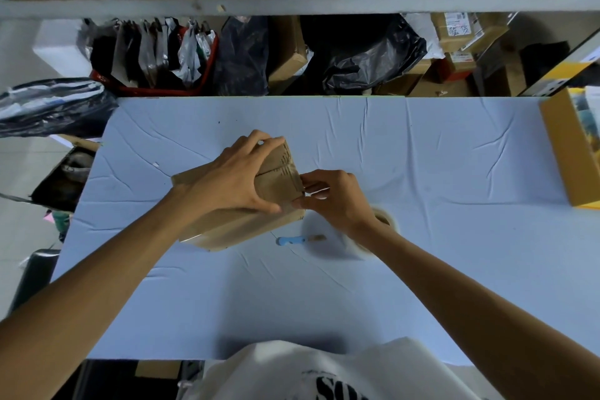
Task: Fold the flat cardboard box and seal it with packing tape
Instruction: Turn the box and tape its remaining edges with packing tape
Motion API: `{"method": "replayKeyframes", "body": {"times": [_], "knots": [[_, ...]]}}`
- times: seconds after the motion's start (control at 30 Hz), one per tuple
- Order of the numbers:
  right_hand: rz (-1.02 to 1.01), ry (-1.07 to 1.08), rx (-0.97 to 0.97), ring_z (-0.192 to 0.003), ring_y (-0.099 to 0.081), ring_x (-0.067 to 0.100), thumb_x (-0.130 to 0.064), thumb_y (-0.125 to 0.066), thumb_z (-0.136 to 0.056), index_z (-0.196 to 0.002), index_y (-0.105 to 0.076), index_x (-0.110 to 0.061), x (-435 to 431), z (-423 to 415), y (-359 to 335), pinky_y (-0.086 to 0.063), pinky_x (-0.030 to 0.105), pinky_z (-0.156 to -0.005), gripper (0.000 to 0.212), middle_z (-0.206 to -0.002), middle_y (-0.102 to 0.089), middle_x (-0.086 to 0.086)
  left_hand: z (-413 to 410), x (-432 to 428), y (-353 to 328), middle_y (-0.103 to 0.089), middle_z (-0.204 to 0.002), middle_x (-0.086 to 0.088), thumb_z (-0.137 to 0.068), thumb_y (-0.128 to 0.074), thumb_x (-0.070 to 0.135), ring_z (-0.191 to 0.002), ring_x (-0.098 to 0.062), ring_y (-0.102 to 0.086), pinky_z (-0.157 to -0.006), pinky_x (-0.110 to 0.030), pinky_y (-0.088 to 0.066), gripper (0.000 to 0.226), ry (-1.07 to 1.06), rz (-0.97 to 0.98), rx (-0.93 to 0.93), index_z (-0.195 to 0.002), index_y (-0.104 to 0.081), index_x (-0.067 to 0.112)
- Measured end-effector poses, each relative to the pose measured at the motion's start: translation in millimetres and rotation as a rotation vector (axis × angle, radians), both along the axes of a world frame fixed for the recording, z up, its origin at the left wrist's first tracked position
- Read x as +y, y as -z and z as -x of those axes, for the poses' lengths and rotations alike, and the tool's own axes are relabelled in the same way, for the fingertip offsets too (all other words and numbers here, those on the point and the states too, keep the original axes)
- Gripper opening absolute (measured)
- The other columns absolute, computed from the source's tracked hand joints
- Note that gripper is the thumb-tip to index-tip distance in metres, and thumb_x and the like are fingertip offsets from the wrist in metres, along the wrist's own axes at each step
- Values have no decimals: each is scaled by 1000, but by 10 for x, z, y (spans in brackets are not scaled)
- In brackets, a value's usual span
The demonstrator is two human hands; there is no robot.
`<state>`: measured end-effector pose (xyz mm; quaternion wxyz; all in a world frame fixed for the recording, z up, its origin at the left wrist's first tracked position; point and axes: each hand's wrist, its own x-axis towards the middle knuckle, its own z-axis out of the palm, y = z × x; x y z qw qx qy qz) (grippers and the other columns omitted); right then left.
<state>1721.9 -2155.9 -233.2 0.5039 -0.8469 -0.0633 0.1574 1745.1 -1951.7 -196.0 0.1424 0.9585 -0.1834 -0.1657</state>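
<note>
A small brown cardboard box [227,227] stands folded on the light blue table [454,172]. My left hand [237,178] lies spread over its closed top flaps and grips the top. My right hand [331,198] pinches at the box's right top edge, where a strip of clear tape seems to run over the flaps. A roll of clear packing tape [383,221] lies on the table just behind my right wrist, partly hidden by it. A small blue-handled cutter [292,240] lies beside the box's near right corner.
An open yellow-brown carton [571,153] sits at the table's right edge. Behind the table stand shelves with black bags [367,52], boxes and a red basket [156,55]. A black bag [52,104] hangs past the left corner.
</note>
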Motion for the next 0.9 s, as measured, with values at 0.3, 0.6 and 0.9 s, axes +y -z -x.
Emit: {"method": "replayKeyframes", "body": {"times": [0.3,0.6,0.9], "knots": [[0,56,23,-88,-68,16,-20,-84,-71,-102,-72,-7,-107,11,1,-56,27,-81,35,-93,-72,5,8,-22,36,-23,-142,5,-59,-78,61,-127,-19,-33,-101,-44,-40,96,22,54,-7,-140,-31,41],[280,-59,50,-82,-65,18,-23,-82,-72,-90,-71,-10,-384,-15,190,-51,20,-71,24,-87,-70,5,31,-23,-6,-18,-147,4,-62,-75,64,-131,-22,-31,-106,-46,-34,98,18,35,6,-143,-25,43],[1024,-607,96,-116,-53,21,-43,-71,-77,-122,-56,-20,-971,382,536,-42,29,-90,53,-125,-58,-2,123,-78,33,-5,-158,-4,-66,-78,53,-147,-20,-4,-118,-52,-4,104,-6,61,-2,-146,-12,48]]}}
